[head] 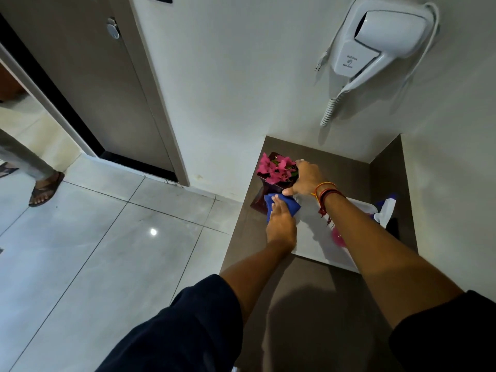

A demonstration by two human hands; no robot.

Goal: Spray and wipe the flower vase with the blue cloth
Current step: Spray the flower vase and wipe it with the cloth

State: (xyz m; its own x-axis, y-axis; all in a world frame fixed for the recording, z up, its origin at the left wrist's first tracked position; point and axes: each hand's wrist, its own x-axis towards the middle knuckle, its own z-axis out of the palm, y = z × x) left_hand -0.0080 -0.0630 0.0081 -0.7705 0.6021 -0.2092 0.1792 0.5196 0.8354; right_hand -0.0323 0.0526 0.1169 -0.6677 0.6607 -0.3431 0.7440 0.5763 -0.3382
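A dark purple glass vase [259, 200] with pink flowers [276, 169] stands at the left edge of the brown counter [308, 291]. My right hand [306, 179] grips the vase's rim from the right side. My left hand [280, 224] presses the blue cloth [287, 204] flat against the vase's lower front. A spray bottle [385, 210] with a white trigger head and pink liquid lies on the counter to the right, partly hidden behind my right forearm.
A white tray [314, 237] lies on the counter under my arms. A wall-mounted hair dryer [375, 41] hangs above, its coiled cord dangling. Another person's sandalled foot [45, 189] stands on the tiled floor at the left, near a door [88, 76].
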